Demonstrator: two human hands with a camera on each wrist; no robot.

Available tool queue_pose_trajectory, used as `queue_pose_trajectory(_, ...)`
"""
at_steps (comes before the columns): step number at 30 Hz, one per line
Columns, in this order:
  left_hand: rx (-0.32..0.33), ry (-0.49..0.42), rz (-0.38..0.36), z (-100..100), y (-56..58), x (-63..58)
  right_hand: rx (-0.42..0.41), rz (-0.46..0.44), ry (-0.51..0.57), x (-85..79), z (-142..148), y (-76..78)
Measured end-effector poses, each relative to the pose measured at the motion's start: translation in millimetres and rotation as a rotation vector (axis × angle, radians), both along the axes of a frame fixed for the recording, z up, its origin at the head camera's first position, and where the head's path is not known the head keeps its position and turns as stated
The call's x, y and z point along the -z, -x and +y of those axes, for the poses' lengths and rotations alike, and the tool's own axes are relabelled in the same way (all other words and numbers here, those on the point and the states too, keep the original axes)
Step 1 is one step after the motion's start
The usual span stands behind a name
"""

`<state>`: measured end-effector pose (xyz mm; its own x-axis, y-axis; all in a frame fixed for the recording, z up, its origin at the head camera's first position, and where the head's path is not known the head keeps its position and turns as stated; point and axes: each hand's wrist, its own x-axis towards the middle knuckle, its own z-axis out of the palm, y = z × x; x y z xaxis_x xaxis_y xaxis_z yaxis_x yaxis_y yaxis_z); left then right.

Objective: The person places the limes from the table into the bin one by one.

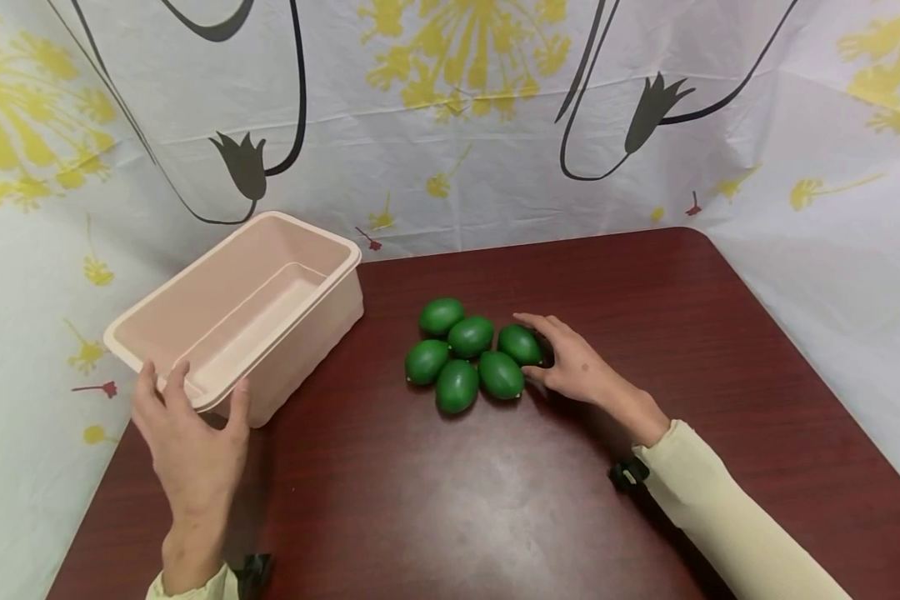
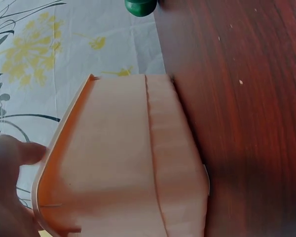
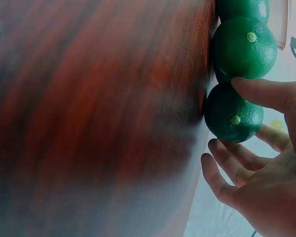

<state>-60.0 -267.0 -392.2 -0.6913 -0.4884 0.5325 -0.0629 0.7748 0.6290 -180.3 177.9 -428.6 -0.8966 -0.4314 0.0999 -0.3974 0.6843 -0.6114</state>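
Fingers of the right hand [image 1: 570, 362] spread loosely around the rightmost lime [image 1: 520, 343], bent but not clenched; the thumb lies against its near side, just beside the neighbouring lime, while the other fingers reach around its far side. Fingers of the left hand [image 1: 195, 450] straddle the near corner of a single box [image 1: 300, 350], with fingertips over the rim and the thumb on the right side of that corner; I cannot tell whether they grasp the rim or merely rest there.

Six limes [image 1: 471, 337] lie close together in the middle of the table [image 1: 457, 500], right of the box: three along the far side of the cluster and three along the near side. All are deep green, smooth, glossy and oval, and some show a small pale nub at the tip. One of the six, the rightmost, is within the right hand's reach, resting on the wood.

Pale pink and rectangular, with rounded corners and a raised rim, the box stands at the far left, slanting away. Two pale sleeves [image 1: 727, 508] cover the forearms. Dark red wood grain marks the table; beyond it hangs white cloth [image 1: 495, 192] with yellow and grey flowers.
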Motion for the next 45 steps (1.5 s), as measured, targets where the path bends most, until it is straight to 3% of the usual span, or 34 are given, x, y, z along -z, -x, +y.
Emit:
queue_pose_trajectory(9, 0.022, -0.099, -0.023, -2.6, -0.5, 1.5, 0.007, 0.001, -0.013, -0.4, 0.2, 2.6)
queue_pose_trajectory(27, -0.004, -0.276, -0.109, -4.7, -0.1, 4.6, 0.046, -0.044, -0.001, -0.4, 5.5, 6.8)
queue_pose_trajectory(45, 0.033, -0.344, -0.116, -4.4, -0.1, 6.1, 0.127, -0.079, 0.114, 0.5, 6.4, 4.7)
